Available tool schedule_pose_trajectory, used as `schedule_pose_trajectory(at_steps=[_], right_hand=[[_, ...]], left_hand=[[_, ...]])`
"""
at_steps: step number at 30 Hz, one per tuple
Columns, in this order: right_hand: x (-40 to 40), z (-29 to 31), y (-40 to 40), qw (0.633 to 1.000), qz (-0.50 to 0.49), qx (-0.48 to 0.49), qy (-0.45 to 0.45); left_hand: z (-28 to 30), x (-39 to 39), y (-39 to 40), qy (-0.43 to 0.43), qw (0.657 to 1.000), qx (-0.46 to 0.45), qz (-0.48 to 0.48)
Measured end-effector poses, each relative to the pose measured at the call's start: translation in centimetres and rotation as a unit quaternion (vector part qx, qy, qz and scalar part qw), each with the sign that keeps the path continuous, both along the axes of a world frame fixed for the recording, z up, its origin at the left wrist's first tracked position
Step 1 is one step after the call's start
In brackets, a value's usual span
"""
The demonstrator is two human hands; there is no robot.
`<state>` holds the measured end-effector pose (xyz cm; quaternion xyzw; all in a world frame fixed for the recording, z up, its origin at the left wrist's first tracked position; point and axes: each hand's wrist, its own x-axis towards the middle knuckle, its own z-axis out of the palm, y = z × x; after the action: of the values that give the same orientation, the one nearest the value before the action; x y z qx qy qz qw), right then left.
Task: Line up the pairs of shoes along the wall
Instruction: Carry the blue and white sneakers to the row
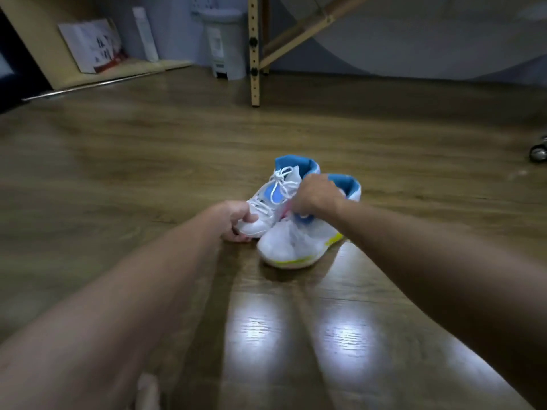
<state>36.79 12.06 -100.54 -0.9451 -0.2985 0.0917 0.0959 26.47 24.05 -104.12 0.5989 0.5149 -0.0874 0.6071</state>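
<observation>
A pair of white high-top sneakers with blue collars sits on the wooden floor, toes toward me. The left sneaker has white laces and a blue tongue patch. My left hand grips its toe, thumb on top. The right sneaker has a yellow-green sole edge. My right hand grips its upper around the tongue from above, hiding the laces. The two shoes touch side by side. The wall runs along the back, well beyond the shoes.
A wooden table leg with a slanted brace stands ahead. A white bin is by the wall behind it. A low shelf with a box is at the back left. A chair caster shows at the right edge.
</observation>
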Motion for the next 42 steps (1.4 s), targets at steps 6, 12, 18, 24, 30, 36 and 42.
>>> schedule_pose_trajectory(at_steps=[6, 12, 18, 24, 30, 36, 42], right_hand=[[-9.4, 0.3, 1.0, 0.931, -0.038, 0.130, 0.340], [-8.0, 5.4, 1.7, 0.994, -0.044, 0.026, 0.093], [-5.3, 6.7, 3.0, 0.997, -0.027, 0.045, -0.052], [-3.5, 3.4, 3.5, 0.997, 0.036, -0.055, -0.027], [-2.0, 1.7, 3.9, 0.998, 0.020, -0.055, 0.020], [-1.9, 2.0, 3.3, 0.999, 0.028, -0.033, 0.011], [-3.0, 2.5, 1.8, 0.996, 0.030, -0.076, -0.038]], left_hand=[[0.2, -4.6, 0.9, -0.118, 0.977, 0.145, 0.101], [3.1, -4.2, -2.1, -0.027, 0.910, 0.410, 0.056], [5.1, -1.1, -7.3, 0.001, 0.944, 0.302, -0.135], [5.1, 0.7, -7.8, 0.090, 0.950, 0.141, -0.264], [4.1, 1.1, -7.3, 0.132, 0.954, 0.133, -0.235], [3.8, 0.2, -8.1, 0.074, 0.885, 0.378, -0.261], [4.5, -2.5, -7.2, 0.069, 0.651, 0.606, -0.453]])
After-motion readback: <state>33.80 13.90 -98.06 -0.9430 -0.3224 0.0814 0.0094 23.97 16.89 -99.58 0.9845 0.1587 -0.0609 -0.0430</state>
